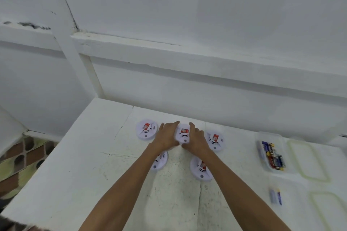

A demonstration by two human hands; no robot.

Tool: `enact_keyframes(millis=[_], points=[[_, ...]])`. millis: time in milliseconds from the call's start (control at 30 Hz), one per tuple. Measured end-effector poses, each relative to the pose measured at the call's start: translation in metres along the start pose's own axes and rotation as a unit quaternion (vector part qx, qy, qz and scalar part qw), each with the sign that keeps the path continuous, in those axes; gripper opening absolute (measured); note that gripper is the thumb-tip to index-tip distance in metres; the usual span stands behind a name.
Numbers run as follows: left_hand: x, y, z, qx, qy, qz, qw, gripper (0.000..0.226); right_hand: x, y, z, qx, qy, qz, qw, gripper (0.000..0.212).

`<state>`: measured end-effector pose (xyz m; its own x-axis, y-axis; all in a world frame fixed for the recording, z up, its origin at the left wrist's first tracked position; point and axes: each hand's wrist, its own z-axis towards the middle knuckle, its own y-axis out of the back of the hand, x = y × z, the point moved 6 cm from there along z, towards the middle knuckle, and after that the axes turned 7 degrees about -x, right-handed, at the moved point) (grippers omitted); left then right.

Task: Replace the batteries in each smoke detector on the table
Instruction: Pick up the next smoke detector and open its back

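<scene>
Smoke detector (183, 137) white, label (185, 131) red; table (75, 165) white; batteries (273, 157) blue, red, yellow.

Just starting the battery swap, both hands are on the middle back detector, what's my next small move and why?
Probably lift the middle detector and turn it over: left hand and right hand grip its sides, no battery door shows on top, and batteries wait in the tub at right.

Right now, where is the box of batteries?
In the head view, the clear box of batteries sits at the right of the table, between the rightmost smoke detector and a lid.
</scene>
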<state>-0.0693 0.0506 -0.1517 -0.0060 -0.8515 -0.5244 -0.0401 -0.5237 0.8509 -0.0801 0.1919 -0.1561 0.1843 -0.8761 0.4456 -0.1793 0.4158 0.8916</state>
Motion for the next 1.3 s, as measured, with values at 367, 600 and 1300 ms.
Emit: enact_keyframes(millis=[367, 600, 1300], points=[[-0.034, 0.028, -0.002, -0.060, -0.015, -0.304, 0.951, 0.078, -0.032, 0.067, -0.040, -0.116, -0.026, 0.303, 0.945, 0.096], [-0.096, 0.018, -0.014, -0.033, -0.004, -0.421, 0.906, 0.051, -0.047, 0.125, -0.083, -0.215, -0.017, 0.241, 0.946, 0.045], [-0.193, -0.046, -0.050, 0.176, 0.074, -0.689, 0.699, 0.078, -0.091, 0.138, -0.136, -0.224, -0.130, 0.388, 0.885, 0.038]])
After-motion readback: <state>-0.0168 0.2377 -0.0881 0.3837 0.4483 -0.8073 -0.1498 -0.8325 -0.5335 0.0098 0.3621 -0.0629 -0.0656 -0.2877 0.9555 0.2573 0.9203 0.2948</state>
